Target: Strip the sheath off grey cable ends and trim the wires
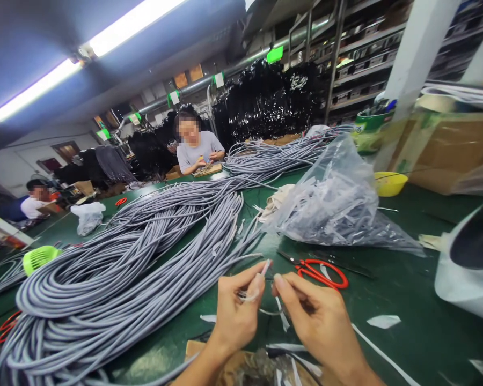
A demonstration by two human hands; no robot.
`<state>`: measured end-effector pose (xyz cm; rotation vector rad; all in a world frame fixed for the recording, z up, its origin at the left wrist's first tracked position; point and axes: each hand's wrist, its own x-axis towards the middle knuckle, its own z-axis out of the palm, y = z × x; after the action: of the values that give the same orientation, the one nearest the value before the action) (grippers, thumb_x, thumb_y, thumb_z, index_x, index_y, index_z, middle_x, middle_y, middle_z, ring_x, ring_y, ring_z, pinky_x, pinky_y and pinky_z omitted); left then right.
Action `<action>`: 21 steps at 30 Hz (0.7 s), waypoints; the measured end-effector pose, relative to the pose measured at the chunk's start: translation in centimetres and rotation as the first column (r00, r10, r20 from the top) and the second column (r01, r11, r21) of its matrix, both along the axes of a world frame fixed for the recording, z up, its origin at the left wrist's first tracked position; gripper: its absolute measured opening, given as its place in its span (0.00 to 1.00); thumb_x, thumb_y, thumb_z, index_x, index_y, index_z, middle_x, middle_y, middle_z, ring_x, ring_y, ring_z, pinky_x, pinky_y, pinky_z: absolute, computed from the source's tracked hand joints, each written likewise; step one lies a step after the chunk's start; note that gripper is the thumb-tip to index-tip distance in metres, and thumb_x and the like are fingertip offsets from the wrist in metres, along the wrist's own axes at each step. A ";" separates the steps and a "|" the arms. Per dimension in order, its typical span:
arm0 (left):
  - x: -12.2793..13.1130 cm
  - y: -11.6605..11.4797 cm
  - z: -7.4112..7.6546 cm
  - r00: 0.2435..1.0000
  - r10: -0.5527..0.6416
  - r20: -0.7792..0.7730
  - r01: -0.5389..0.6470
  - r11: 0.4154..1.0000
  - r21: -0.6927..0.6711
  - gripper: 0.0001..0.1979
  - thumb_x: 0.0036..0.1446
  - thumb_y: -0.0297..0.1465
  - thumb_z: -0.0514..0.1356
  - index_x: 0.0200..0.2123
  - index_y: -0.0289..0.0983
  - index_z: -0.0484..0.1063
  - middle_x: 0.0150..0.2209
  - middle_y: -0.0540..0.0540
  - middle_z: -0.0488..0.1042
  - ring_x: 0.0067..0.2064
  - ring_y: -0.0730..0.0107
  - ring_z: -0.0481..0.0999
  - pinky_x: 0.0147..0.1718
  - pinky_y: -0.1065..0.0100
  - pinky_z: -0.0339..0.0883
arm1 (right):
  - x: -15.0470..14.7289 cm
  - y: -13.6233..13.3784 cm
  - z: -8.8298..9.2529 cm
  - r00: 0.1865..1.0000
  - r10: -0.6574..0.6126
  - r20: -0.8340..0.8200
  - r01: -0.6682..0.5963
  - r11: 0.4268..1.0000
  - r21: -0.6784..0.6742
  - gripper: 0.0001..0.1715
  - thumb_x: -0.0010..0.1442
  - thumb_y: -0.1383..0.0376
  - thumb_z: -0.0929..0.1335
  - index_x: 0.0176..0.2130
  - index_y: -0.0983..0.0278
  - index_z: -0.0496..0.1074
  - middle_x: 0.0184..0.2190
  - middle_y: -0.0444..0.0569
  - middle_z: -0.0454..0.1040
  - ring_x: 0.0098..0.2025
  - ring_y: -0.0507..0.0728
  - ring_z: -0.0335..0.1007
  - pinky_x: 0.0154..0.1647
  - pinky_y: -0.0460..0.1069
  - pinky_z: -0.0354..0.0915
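My left hand (235,310) pinches a small clear plastic sleeve (261,273) at the end of a thin grey cable, fingertips pointing up and right. My right hand (312,316) is closed beside it, its thumb and forefinger meeting the same small piece at about the table's near middle. A large coil of grey cables (137,257) spreads to the left and runs to the far side of the green table (406,289). Red-handled scissors (320,272) lie just beyond my right hand.
A clear plastic bag of sleeves (338,203) lies right of centre, a yellow bowl (390,183) behind it. A white bag (467,268) is at the right edge. White scraps (383,321) litter the table. Two seated people work at the far side (195,147) and far left (36,201).
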<state>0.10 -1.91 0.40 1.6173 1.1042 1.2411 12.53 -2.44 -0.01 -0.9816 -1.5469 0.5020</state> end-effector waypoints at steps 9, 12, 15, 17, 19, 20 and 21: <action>0.0 0.1 -0.1 0.975 0.094 -0.200 -0.050 0.975 0.214 0.18 0.58 0.34 0.52 0.45 0.30 0.75 0.26 0.43 0.78 0.23 0.69 0.71 0.22 0.72 0.65 | -0.2 -0.1 -0.1 0.999 -0.029 0.019 0.030 0.997 -0.069 0.22 0.60 0.59 0.59 0.18 0.63 0.62 0.11 0.38 0.52 0.13 0.46 0.48 0.11 0.41 0.48; -0.2 0.3 -0.2 0.938 0.155 -0.310 -0.039 0.937 0.348 0.17 0.58 0.30 0.52 0.45 0.30 0.74 0.28 0.42 0.79 0.20 0.70 0.72 0.22 0.72 0.66 | -0.4 -0.1 -0.4 0.997 -0.064 0.050 0.067 0.996 -0.065 0.22 0.60 0.59 0.59 0.17 0.63 0.60 0.11 0.38 0.52 0.12 0.46 0.49 0.11 0.41 0.48; -0.1 0.2 -0.3 0.915 0.163 -0.370 -0.003 0.918 0.396 0.17 0.58 0.27 0.52 0.47 0.31 0.73 0.33 0.40 0.80 0.22 0.70 0.74 0.24 0.72 0.67 | -0.4 0.1 -0.7 0.983 -0.142 0.112 0.145 0.989 -0.017 0.23 0.61 0.60 0.58 0.17 0.62 0.59 0.10 0.38 0.54 0.11 0.46 0.51 0.12 0.41 0.49; 0.1 0.0 -0.2 0.906 0.083 -0.415 0.079 0.930 0.359 0.17 0.58 0.27 0.51 0.48 0.32 0.72 0.33 0.41 0.80 0.23 0.71 0.75 0.25 0.73 0.67 | 0.2 0.4 -0.6 0.938 -0.307 0.163 0.301 0.952 0.057 0.23 0.62 0.59 0.58 0.17 0.62 0.61 0.09 0.39 0.57 0.11 0.46 0.53 0.13 0.42 0.50; 0.3 -0.3 -0.1 0.891 -0.001 -0.454 0.154 0.941 0.301 0.17 0.58 0.27 0.51 0.48 0.34 0.73 0.31 0.43 0.79 0.22 0.72 0.74 0.25 0.74 0.65 | 1.1 0.9 -0.3 0.833 -0.524 0.176 0.508 0.852 0.127 0.24 0.61 0.59 0.58 0.18 0.62 0.63 0.09 0.41 0.60 0.11 0.48 0.56 0.15 0.44 0.52; 0.4 -0.3 0.0 0.888 -0.018 -0.459 0.163 0.947 0.278 0.17 0.58 0.27 0.51 0.47 0.34 0.73 0.29 0.44 0.79 0.21 0.72 0.72 0.24 0.74 0.64 | 1.6 1.1 -0.1 0.784 -0.597 0.172 0.581 0.802 0.137 0.23 0.62 0.59 0.59 0.19 0.62 0.65 0.10 0.42 0.63 0.12 0.49 0.59 0.16 0.44 0.53; 0.4 -0.3 0.0 0.894 -0.012 -0.448 0.144 0.954 0.263 0.16 0.58 0.28 0.51 0.46 0.34 0.74 0.27 0.44 0.79 0.20 0.73 0.71 0.23 0.74 0.63 | 2.1 1.3 0.1 0.764 -0.625 0.161 0.608 0.780 0.147 0.21 0.62 0.59 0.59 0.21 0.62 0.68 0.12 0.44 0.67 0.14 0.50 0.63 0.18 0.44 0.55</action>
<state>0.48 -2.23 0.44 2.2283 1.1469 1.0400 14.63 -1.18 0.05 -1.4296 -1.2951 -0.1420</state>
